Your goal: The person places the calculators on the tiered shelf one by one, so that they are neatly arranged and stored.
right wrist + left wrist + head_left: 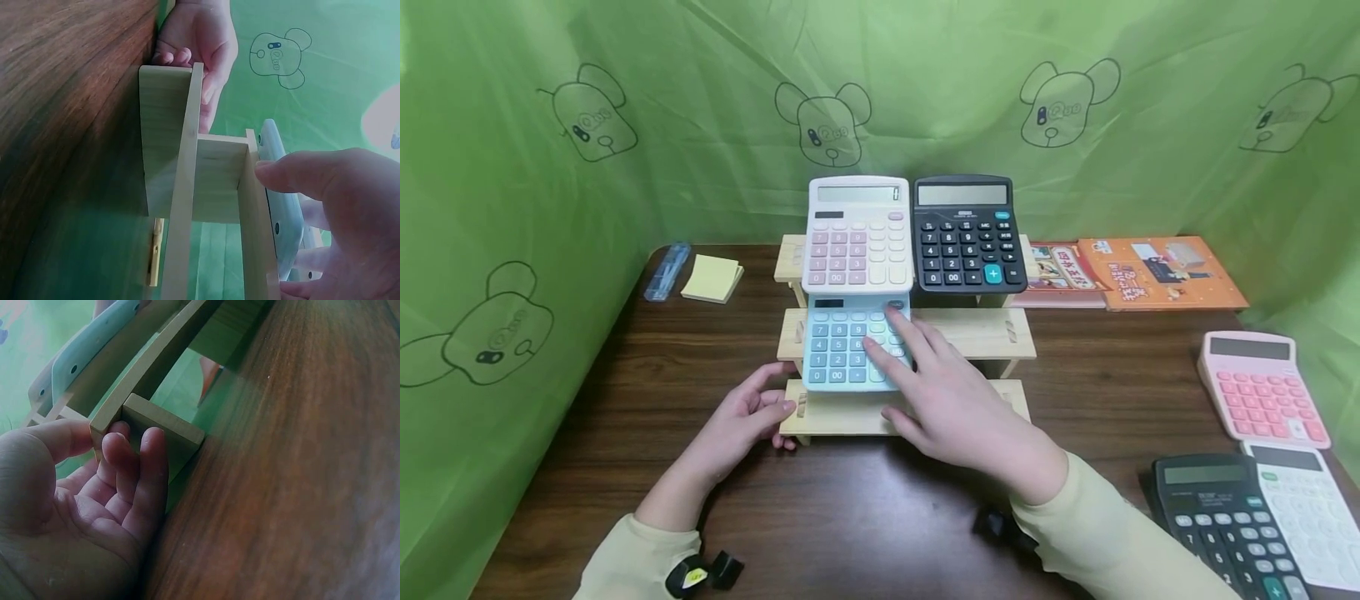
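A light blue calculator (842, 350) leans on the middle step of a three-tier wooden stand (970, 325), its top overlapped by a white calculator with pale pink keys (857, 242). My right hand (951, 396) lies over the blue calculator's right side, fingers extended onto its keys. In the right wrist view, the right thumb (294, 173) reaches the calculator's lower edge beside the step. My left hand (752, 417) pinches the left end of the lowest step, the board's end (103, 425) between thumb and fingers. A black calculator (966, 237) stands beside the white one on the top step.
At right lie a pink calculator (1262, 387), another white calculator (1311, 508) and a dark calculator (1213, 500). Orange books (1157, 271) lie behind the stand on the right. Yellow sticky notes (711, 277) and a clear blue item (667, 271) sit back left. Green cloth (925, 50) surrounds the table.
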Demonstrator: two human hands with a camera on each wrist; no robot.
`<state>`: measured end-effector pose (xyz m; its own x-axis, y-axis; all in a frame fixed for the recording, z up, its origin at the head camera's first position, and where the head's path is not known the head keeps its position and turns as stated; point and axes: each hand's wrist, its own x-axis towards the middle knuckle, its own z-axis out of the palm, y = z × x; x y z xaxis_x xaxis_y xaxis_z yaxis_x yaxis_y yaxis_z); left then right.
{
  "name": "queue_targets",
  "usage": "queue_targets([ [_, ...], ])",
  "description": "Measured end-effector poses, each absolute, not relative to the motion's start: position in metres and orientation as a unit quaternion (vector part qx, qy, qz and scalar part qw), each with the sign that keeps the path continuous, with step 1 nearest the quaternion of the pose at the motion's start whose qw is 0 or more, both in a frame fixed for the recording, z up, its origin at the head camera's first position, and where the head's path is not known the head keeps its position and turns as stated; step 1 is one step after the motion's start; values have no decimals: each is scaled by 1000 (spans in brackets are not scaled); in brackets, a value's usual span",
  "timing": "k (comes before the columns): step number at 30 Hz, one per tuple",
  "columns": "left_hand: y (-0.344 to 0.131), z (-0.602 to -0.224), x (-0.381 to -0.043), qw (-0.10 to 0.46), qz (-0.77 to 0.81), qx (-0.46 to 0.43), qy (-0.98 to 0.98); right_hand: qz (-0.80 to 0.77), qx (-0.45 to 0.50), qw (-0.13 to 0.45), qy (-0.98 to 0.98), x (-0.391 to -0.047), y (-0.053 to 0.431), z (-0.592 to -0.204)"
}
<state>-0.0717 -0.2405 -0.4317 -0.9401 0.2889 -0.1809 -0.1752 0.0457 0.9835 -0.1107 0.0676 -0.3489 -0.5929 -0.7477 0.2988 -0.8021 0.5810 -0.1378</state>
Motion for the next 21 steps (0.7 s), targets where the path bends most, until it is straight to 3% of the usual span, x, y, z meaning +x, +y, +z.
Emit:
queue_targets([
  [21, -240, -430, -72, 168, 686, 36, 707, 133, 439, 117, -881, -111, 63, -353],
])
